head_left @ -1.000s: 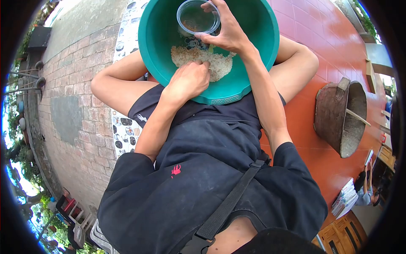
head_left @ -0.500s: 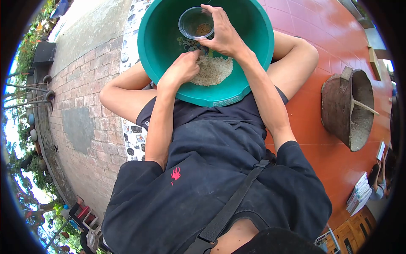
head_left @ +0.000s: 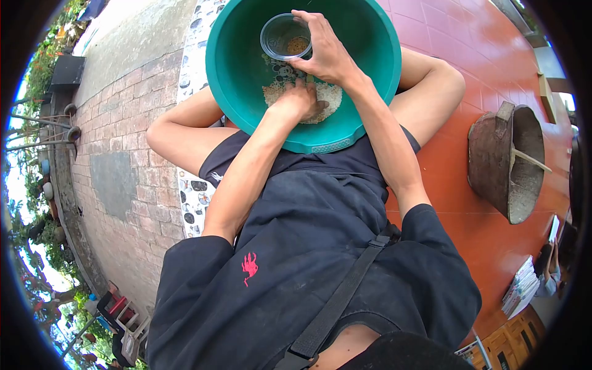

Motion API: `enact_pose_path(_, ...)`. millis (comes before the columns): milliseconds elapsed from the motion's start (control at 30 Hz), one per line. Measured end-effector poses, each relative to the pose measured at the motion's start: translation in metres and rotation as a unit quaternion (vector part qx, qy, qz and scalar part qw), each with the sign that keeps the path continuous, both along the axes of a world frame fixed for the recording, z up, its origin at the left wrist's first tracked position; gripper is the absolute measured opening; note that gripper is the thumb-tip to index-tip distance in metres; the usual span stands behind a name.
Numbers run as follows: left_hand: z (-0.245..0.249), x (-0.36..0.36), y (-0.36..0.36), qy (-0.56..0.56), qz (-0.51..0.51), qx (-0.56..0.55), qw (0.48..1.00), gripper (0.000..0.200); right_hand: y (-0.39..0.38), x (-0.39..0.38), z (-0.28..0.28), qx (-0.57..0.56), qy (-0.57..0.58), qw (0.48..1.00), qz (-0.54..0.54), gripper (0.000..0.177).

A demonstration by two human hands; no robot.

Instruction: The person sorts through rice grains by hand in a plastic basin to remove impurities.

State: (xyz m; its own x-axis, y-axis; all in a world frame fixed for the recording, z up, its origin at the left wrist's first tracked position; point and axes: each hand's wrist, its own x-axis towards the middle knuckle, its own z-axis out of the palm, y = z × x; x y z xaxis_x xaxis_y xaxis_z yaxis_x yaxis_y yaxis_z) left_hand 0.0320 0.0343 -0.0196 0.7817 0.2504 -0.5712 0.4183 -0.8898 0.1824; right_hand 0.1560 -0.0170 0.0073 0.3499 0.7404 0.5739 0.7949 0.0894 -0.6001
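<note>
A large green plastic basin rests on my lap between my crossed legs. On its bottom lies a patch of pale grain that looks like rice, beside a printed cartoon figure. My left hand reaches down onto this grain, palm down, with fingers and thumb apart; some fingertips are hard to make out. Above the upper part of the basin, my right hand grips a clear round plastic cup by its rim and side. Small brownish grains show inside the cup.
To the right, a worn bucket-like container with a stick across it stands on red tiles. A stack of papers and another person's arm are at lower right. Brick paving lies left.
My left hand has moved right, from the left edge of the grain onto its middle, and its fingers have spread. The grain patch has shifted a little. My right hand still holds the cup.
</note>
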Motion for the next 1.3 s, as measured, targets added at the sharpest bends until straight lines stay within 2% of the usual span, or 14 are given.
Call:
enact_pose_path(200,-0.02,-0.011,-0.015,-0.073,0.019,-0.05,0.996,0.056,0.0,-0.004,0.001,-0.013,0.005,1.0,0.013,0.088)
enact_pose_path(267,-0.035,-0.016,-0.014,-0.172,-0.109,-0.022,0.979,0.047,0.002,-0.006,0.002,-0.01,0.005,1.0,0.018,0.088)
enact_pose_path(400,-0.031,-0.017,-0.012,-0.236,-0.187,0.018,0.953,0.04,-0.001,-0.007,0.003,-0.012,0.006,1.0,0.002,0.09)
enact_pose_path(500,-0.012,-0.014,-0.014,-0.252,-0.137,0.002,0.958,0.036,0.003,-0.004,-0.001,0.002,0.009,1.0,-0.005,0.091)
enact_pose_path(600,0.008,-0.012,-0.012,-0.27,-0.008,-0.031,0.962,0.039,0.005,0.0,-0.006,0.024,0.018,1.0,-0.005,0.092)
enact_pose_path(667,0.012,-0.016,-0.003,-0.33,0.148,-0.131,0.923,0.036,0.004,0.004,-0.007,0.028,0.028,0.999,-0.003,0.092)
enact_pose_path(700,0.016,-0.018,-0.001,-0.33,0.151,-0.132,0.922,0.036,0.004,0.004,-0.007,0.031,0.034,0.999,-0.003,0.093)
enact_pose_path(733,0.021,-0.022,0.002,-0.278,0.324,-0.346,0.835,0.034,0.005,0.001,-0.008,0.035,0.041,0.999,0.0,0.093)
enact_pose_path(767,0.025,-0.026,0.004,-0.205,0.47,-0.531,0.675,0.032,0.007,0.0,-0.009,0.033,0.042,0.999,0.005,0.093)
enact_pose_path(800,0.027,-0.029,0.009,-0.189,0.478,-0.61,0.603,0.031,0.008,-0.001,-0.008,0.029,0.049,0.998,0.009,0.094)
enact_pose_path(833,0.029,-0.03,0.009,-0.189,0.48,-0.611,0.6,0.031,0.008,-0.002,-0.007,0.024,0.056,0.998,0.011,0.095)
enact_pose_path(900,0.031,-0.031,0.007,-0.178,0.527,-0.698,0.451,0.033,0.007,-0.003,-0.005,0.016,0.044,0.999,0.017,0.096)
enact_pose_path(1033,0.027,-0.038,-0.008,-0.187,0.493,-0.759,0.381,0.045,0.005,-0.009,-0.007,-0.009,0.045,0.998,0.042,0.098)
enact_pose_path(1300,0.037,-0.036,-0.012,-0.248,0.528,-0.725,0.367,0.041,-0.001,-0.016,0.0,-0.038,-0.001,0.997,0.062,0.104)
